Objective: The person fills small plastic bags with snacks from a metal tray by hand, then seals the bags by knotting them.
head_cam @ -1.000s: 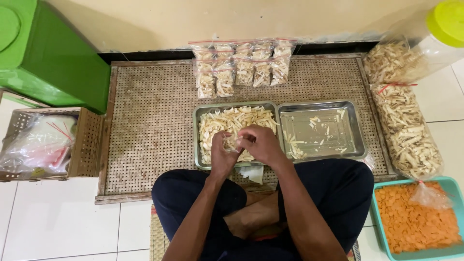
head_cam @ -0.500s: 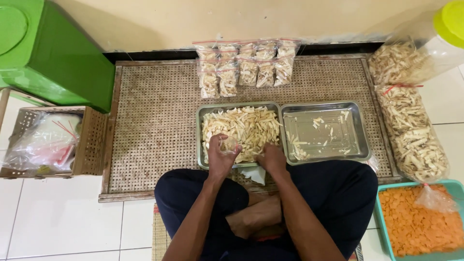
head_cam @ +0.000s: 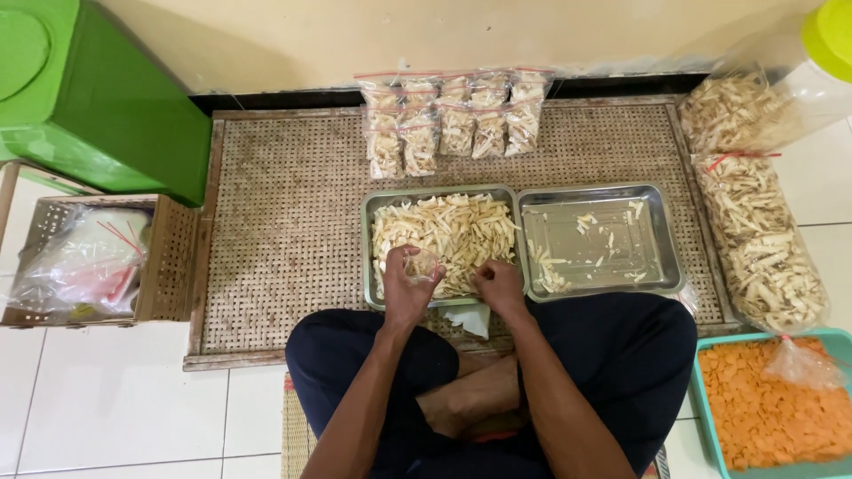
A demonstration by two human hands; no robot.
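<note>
The left hand (head_cam: pixel 406 288) grips a small clear bag (head_cam: pixel 422 264) mouth-up, the right hand (head_cam: pixel 499 286) pinches pale sticks (head_cam: pixel 453 232) at the tray's (head_cam: pixel 371 257) near edge — filled, red-sealed packets (head_cam: pixel 453 120) line the mat's (head_cam: pixel 284 222) far edge.

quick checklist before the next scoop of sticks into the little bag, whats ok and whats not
1. Small clear bag held in left hand: ok.
2. Bag mouth open: cannot tell.
3. Right hand at the pale sticks: ok.
4. Left metal tray well stocked: ok.
5. Right metal tray stocked: not ok, only scraps.
6. Filled packets clear of the hands, by the wall: ok.
</note>
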